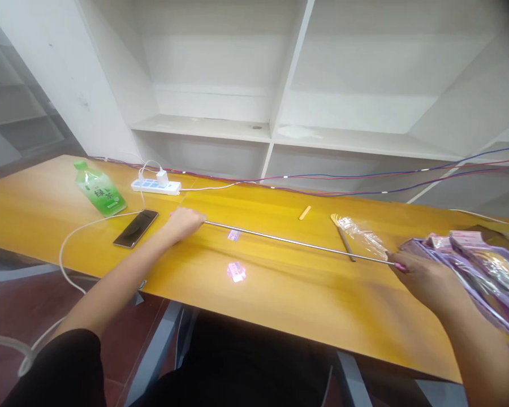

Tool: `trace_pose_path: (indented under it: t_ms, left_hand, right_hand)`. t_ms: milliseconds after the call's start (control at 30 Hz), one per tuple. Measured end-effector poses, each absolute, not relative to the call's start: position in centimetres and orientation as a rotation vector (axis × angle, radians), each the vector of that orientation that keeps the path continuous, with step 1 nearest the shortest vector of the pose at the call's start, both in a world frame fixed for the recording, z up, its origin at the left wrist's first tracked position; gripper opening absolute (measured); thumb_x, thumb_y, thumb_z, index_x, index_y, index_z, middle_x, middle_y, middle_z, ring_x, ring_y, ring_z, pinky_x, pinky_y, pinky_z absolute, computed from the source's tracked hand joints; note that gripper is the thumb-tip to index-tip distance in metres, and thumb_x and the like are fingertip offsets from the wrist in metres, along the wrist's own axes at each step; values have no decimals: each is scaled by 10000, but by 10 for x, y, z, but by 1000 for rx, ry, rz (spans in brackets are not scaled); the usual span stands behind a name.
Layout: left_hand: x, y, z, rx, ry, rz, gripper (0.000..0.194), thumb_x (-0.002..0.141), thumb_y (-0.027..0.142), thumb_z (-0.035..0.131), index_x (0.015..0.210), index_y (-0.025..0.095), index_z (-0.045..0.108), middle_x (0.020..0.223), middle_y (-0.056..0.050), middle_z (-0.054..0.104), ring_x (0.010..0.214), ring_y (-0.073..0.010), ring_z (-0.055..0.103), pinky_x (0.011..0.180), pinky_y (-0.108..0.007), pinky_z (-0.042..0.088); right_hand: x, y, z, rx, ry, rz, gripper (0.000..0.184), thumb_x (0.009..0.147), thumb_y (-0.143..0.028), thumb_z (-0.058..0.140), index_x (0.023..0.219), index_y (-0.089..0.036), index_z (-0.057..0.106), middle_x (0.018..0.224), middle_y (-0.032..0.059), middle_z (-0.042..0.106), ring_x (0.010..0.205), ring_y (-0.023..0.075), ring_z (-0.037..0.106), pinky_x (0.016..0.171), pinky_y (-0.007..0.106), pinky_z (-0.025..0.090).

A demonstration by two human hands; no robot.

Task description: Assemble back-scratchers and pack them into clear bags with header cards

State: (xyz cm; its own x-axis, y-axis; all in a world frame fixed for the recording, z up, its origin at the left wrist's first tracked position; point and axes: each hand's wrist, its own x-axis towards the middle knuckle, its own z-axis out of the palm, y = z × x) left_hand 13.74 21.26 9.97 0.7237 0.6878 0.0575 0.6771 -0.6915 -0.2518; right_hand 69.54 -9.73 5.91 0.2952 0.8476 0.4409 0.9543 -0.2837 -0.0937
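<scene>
A long thin silver metal rod (297, 242) stretches across the table between my two hands, held slightly above the wood. My left hand (185, 222) is closed around its left end, with a bit of pink showing beside the fingers. At the other end my right hand (419, 277) grips the rod, and a pink tip shows by the thumb. Behind the rod's right half lies a tool with a dark handle (346, 244) and a pale claw-like head, next to a crumpled clear plastic wrapper (367, 234). Small pink-purple cards (236, 272) lie in front of the rod.
To the left are a green drink bottle (100, 189), a phone (136, 228) and a white power strip (156, 187) with a cable. A small tan stick (305, 213) lies farther back. Wrapped packages in a purple basket (466, 271) stand at right. White shelves (212, 125) rise behind.
</scene>
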Motion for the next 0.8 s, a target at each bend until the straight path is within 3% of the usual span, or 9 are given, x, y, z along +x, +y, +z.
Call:
trace_pose_path:
  t_ms: [100, 300, 467, 700, 800]
  left_hand:
    - [137, 214, 96, -2684, -1024, 69, 259, 934, 146, 496, 893, 182, 749, 835, -155, 772, 729, -290, 734, 652, -344, 479]
    - [139, 208, 90, -2687, -1001, 124, 254, 969, 165, 475, 956, 188, 728, 868, -147, 779, 727, -283, 735, 654, -337, 477]
    - [139, 203, 90, -2681, -1056, 22, 225, 1001, 307, 515, 985, 187, 705, 905, -139, 788, 754, -261, 738, 677, -313, 474]
    - [134, 201, 92, -2615, -1128, -68, 267, 996, 359, 534, 988, 189, 739, 936, -143, 795, 875, -307, 760, 674, -329, 475]
    - [129, 208, 93, -2591, -1160, 1, 315, 1016, 292, 469, 965, 185, 761, 908, -152, 792, 852, -311, 764, 675, -340, 488]
  right_hand:
    - [705, -102, 50, -2199, -1774, -227, 324, 882, -500, 463, 657, -269, 430, 657, 107, 557, 558, 176, 463, 610, 382, 324]
    - [702, -104, 39, -2247, -1689, -139, 319, 825, -482, 500, 633, -265, 368, 612, 74, 517, 530, 185, 428, 583, 377, 323]
    - [695, -100, 40, -2247, -1669, -157, 337, 846, -488, 489, 636, -260, 357, 602, 47, 501, 524, 188, 453, 573, 346, 348]
    - [692, -95, 41, -2189, -1677, -233, 345, 857, -507, 470, 629, -251, 430, 636, 38, 560, 554, 184, 542, 584, 306, 376]
    - [701, -92, 35, -2201, -1652, -206, 363, 858, -512, 494, 614, -247, 448, 600, 30, 568, 526, 178, 525, 566, 293, 377]
